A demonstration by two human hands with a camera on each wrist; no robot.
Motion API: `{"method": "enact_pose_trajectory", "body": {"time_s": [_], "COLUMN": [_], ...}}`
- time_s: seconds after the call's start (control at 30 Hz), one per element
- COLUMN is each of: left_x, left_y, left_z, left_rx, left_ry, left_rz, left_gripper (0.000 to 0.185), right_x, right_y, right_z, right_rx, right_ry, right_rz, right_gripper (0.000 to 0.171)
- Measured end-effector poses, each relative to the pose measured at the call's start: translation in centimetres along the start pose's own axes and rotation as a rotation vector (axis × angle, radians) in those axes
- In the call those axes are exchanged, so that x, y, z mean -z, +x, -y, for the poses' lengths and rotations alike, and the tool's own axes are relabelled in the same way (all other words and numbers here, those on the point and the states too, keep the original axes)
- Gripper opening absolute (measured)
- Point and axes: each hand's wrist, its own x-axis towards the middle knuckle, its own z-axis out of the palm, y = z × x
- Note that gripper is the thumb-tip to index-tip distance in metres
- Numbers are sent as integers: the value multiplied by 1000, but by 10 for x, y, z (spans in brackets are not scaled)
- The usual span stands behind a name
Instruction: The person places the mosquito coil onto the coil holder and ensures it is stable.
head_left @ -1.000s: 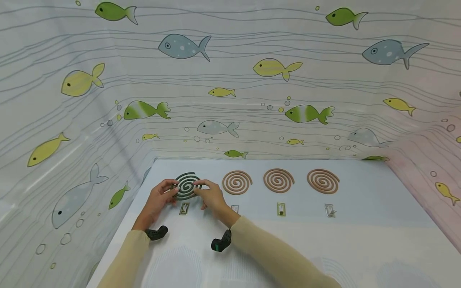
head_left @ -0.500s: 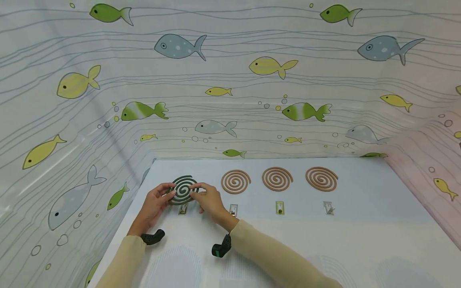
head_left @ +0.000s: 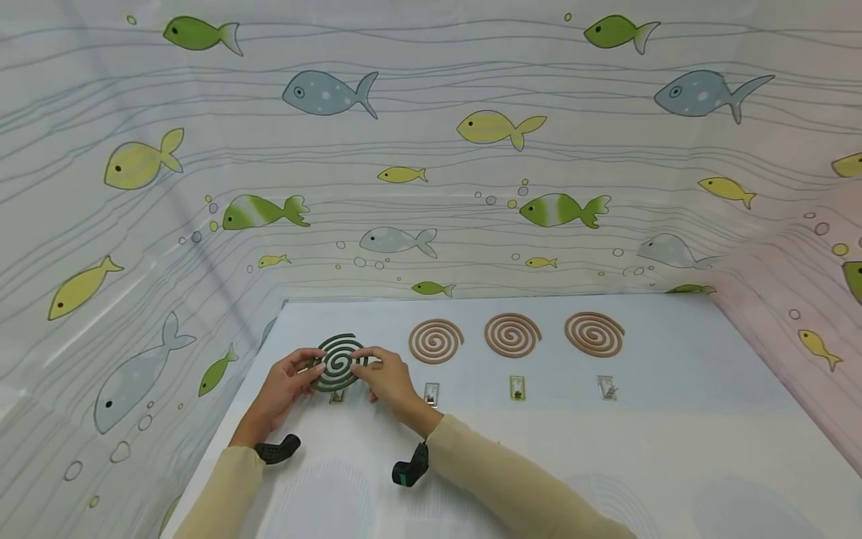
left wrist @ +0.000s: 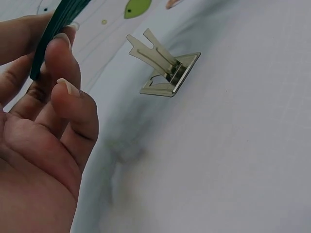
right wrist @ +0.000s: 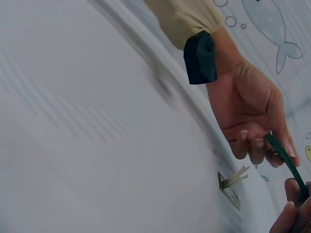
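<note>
A dark green mosquito coil [head_left: 340,364] is held between both hands, lifted over the table. My left hand [head_left: 281,389] pinches its left rim between thumb and fingers, while my right hand [head_left: 392,383] grips the right side. The left wrist view shows the coil [left wrist: 54,36] edge-on, as a thin tilted strip. Beneath it on the table stands a small metal coil stand [left wrist: 167,73] with its forked prong bent up. Seen from the head, the coil overlaps most of that stand [head_left: 337,397]. The coil and stand are apart in the right wrist view.
Three brown mosquito coils [head_left: 435,341] lie in a row to the right on the white table [head_left: 673,449]. In front of them sit three more metal stands [head_left: 517,388], the rightmost with its prong raised. A fish-printed curtain [head_left: 404,209] encloses the back and sides.
Both hands have brought the green coil toward the body and slightly left. It now overlaps the stand that showed in front of it earlier. The brown coils have stayed put.
</note>
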Motion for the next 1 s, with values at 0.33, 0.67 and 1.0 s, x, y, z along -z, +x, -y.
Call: {"method": "enact_pose_trajectory", "body": {"time_s": [0.33,0.67,1.0], "left_x": [1,2,2], "left_y": [-6,-11,-16], "left_z": [0,8,11], "left_rx": [10,16,14], "left_ry": [78,139,135], "left_rz": [20,38,64], "left_gripper": [38,39,37], "right_x": [-4,-6,-8], "right_y": [-7,-15,-18], "right_z": [-6,-14,-25], "right_rx": [1,-21,-40], "right_ry": [-2,14,37], "right_rz": [-1,2,19], "right_gripper": [21,20,20]}}
